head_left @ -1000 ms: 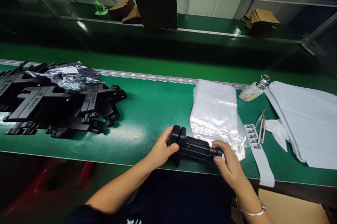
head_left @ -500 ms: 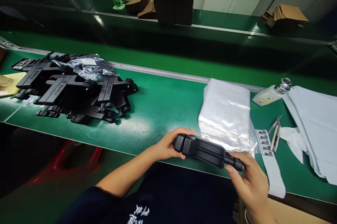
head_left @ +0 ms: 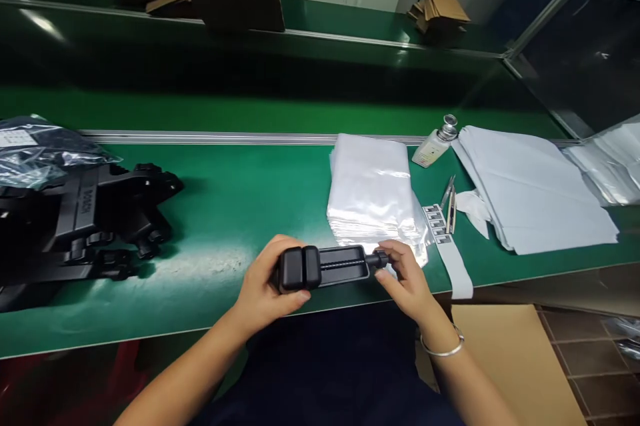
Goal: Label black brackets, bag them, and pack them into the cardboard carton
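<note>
Round-edged black clamp (head_left: pixel 325 267) in both hands (head_left: pixel 263 283)

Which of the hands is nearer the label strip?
Right. The right hand is just left of the label strip; the left hand is farther left, gripping the opposite end of the black device.

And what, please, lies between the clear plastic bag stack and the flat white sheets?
The head view shows a white metal-topped bottle, slim pointed tools, a white label strip and a crumpled white scrap.
</note>
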`<state>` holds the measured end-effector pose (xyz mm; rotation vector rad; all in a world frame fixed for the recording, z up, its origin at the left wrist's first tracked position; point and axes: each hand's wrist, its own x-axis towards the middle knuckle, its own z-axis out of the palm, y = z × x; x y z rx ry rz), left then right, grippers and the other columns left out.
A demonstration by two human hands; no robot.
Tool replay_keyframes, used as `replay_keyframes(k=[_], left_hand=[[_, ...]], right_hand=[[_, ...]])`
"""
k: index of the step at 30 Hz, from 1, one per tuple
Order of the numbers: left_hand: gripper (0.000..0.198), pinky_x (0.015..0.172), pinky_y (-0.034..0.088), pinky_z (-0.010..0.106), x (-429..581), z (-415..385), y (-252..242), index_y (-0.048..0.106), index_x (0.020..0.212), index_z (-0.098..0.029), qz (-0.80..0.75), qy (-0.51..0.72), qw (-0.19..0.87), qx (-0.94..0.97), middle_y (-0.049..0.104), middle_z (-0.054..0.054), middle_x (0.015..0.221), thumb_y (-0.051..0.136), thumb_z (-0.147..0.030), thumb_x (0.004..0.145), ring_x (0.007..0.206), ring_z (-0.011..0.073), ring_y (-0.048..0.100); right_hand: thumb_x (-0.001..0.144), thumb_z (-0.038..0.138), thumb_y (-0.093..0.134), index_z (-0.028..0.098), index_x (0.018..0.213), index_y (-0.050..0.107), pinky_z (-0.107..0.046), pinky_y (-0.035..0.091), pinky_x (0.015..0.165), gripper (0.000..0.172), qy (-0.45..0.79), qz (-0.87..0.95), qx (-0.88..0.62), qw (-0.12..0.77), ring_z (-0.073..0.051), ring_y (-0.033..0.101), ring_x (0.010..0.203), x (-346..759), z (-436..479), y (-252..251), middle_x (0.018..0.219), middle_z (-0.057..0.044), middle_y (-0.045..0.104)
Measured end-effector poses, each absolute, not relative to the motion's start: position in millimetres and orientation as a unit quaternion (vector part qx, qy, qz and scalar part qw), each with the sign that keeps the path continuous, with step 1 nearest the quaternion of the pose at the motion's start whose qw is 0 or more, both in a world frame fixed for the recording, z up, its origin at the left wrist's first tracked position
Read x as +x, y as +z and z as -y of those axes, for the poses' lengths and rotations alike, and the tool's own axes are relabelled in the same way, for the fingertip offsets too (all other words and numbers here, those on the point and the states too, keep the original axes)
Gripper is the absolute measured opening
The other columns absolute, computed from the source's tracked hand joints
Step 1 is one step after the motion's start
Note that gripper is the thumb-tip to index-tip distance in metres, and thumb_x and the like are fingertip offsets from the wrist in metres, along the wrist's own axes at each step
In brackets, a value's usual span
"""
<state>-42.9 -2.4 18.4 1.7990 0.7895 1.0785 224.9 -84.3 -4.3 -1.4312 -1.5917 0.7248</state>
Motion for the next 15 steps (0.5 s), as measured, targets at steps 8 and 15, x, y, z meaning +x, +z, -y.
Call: replay_keyframes(k=[8, 15], left_hand=[[0.045, 0.072, 0.048, 0.031, -40.5, 3.0, 17.9, 0.063, 0.107, -0.026, -0.359, 0.450, 0.493, 0.652, 0.062, 0.003, 0.096, 0.075, -0.054, 0.073, 0.084, 0.0213, 0.059], [0.046, 0.071, 0.046, 0.031, -38.8, 1.4, 17.8, 0.062, 0.107, -0.025, -0.354, 0.436, 0.497, 0.662, 0.060, 0.003, 0.094, 0.074, -0.055, 0.074, 0.082, 0.0205, 0.058]], right_hand=[[0.099, 0.029, 0.049, 0.026, 0.126, 0.051, -0.037, 0.060, 0.079, 0.027, 0.139, 0.734, -0.533, 0.397, -0.023, 0.070, 0.092, 226.9, 80.0, 10.1, 0.101, -0.008, 0.071], [0.100, 0.030, 0.048, 0.025, 0.123, 0.053, -0.038, 0.061, 0.077, 0.024, 0.128, 0.739, -0.542, 0.380, -0.024, 0.072, 0.090, 228.7, 80.0, 7.6, 0.099, -0.008, 0.072]])
